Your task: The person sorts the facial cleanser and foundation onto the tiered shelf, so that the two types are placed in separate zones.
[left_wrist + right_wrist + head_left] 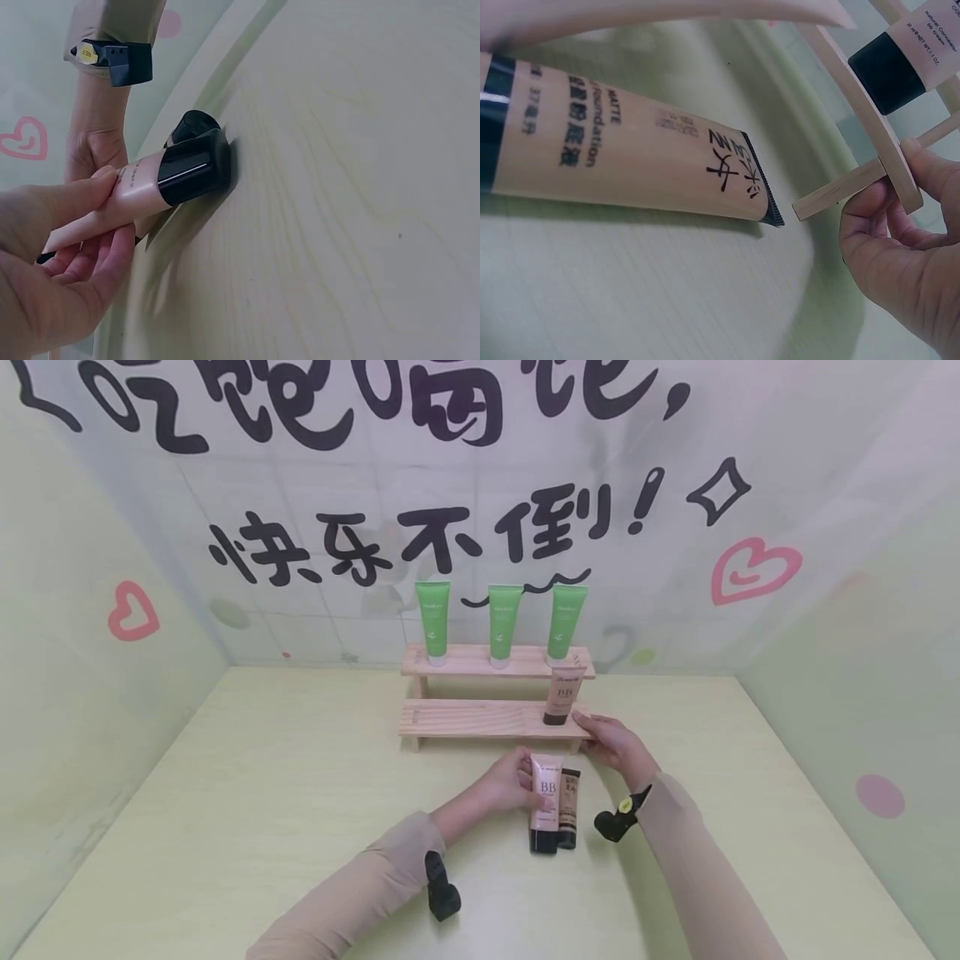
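My left hand point(510, 783) grips a pink BB cream tube point(545, 818) with a black cap, thumb on its front and fingers behind it. Just right of it, partly covered, a tan foundation tube point(569, 806) with black ends lies on the table. My right hand point(617, 745) pinches the right end of the lower step of a two-step wooden rack point(472, 720); the right wrist view shows the thumb on top of the board point(870, 112) and fingers beneath. On that step, near this hand, another BB cream tube point(562, 697) stands on its black cap.
Three green tubes stand on the upper step: one at the left point(433, 622), one in the middle point(503, 625), one at the right point(564, 622). Behind the rack rises a wall point(337, 627) with black lettering. Side walls flank the pale table point(285, 793).
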Motion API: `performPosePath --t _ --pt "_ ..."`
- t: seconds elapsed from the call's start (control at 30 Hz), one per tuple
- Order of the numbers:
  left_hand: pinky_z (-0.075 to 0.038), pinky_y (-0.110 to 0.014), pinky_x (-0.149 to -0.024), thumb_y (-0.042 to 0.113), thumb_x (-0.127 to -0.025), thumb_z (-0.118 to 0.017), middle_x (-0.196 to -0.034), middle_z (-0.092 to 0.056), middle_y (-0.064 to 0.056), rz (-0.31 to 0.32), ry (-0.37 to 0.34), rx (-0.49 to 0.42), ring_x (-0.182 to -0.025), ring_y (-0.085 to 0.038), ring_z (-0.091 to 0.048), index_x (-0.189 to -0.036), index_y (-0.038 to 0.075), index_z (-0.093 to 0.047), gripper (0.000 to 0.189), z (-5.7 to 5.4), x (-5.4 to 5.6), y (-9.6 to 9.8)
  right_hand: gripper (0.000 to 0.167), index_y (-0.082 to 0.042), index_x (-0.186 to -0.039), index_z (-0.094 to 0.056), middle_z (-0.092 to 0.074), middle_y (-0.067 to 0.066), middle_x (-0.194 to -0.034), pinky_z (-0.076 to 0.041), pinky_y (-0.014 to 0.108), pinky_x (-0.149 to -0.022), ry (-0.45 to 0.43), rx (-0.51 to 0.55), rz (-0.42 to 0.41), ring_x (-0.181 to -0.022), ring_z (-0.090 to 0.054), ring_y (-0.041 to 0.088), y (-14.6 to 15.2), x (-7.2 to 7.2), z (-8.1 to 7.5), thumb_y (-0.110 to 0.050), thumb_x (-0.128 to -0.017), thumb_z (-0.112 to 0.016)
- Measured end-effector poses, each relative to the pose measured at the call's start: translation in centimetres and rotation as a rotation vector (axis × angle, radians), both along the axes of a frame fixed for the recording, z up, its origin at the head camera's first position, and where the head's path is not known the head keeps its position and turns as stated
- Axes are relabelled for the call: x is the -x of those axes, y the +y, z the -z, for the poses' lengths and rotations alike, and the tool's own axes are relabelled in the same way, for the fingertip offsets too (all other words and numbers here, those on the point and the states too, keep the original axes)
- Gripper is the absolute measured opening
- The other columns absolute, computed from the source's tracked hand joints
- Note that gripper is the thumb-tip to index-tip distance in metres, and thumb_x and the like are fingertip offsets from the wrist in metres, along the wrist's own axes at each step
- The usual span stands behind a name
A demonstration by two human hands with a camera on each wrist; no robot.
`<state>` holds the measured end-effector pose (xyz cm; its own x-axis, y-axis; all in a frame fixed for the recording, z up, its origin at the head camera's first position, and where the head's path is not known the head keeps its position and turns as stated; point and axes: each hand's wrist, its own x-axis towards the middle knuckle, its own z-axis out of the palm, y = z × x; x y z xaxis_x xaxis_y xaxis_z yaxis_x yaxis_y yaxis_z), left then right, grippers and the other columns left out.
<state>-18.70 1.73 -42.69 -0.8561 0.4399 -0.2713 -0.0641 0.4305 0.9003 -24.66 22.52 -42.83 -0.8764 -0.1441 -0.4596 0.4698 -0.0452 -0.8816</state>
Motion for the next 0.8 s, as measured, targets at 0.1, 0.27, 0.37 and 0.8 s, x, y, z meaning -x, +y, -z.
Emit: performPosePath --t 0.1,0.27,0.37,0.8 --pt "-0.054 -0.029 -0.075 0.009 -0.067 -0.078 -0.103 -0.058 -0.007 0.014 -0.001 0.017 -0.092 -0.018 -0.061 -0.112 0.005 -0.049 0.053 -0.2 0.0 -0.1 0.049 0.007 -0.131 -0.033 -0.055 -0.009 -0.072 -0.036 0.016 -0.06 0.005 0.011 -0.001 -0.066 -0.044 0.003 0.1 0.0 0.0 -0.025 -0.096 -0.044" --pt "-0.054 -0.03 -0.075 0.009 -0.07 -0.076 -0.1 -0.06 -0.005 0.019 0.01 0.047 -0.091 -0.018 -0.061 -0.108 0.006 -0.053 0.044 -0.7 0.4 -0.4 0.041 0.004 -0.124 -0.039 -0.056 -0.008 -0.071 -0.035 0.016 -0.058 -0.003 0.027 0.013 -0.063 -0.045 0.003 0.0 0.0 -0.1 -0.025 -0.096 -0.045" --pt "-0.053 -0.03 -0.076 0.008 -0.069 -0.075 -0.099 -0.061 -0.005 0.01 0.01 0.043 -0.09 -0.018 -0.061 -0.108 0.006 -0.055 0.044 -1.1 0.7 -0.8 0.038 0.003 -0.122 -0.04 -0.057 -0.008 -0.07 -0.035 0.016 -0.058 -0.002 0.027 0.011 -0.062 -0.044 0.003 -0.1 0.0 -0.1 -0.024 -0.096 -0.044" --pt "-0.051 -0.032 -0.084 0.009 -0.068 -0.077 -0.099 -0.063 -0.006 -0.043 0.057 0.008 -0.092 -0.019 -0.06 -0.103 0.006 -0.057 0.04 -2.4 2.0 -2.5 0.051 0.006 -0.132 -0.033 -0.053 -0.008 -0.073 -0.035 0.016 -0.06 -0.012 -0.002 0.003 -0.068 -0.043 0.005 0.0 -0.2 -0.2 -0.027 -0.096 -0.045"
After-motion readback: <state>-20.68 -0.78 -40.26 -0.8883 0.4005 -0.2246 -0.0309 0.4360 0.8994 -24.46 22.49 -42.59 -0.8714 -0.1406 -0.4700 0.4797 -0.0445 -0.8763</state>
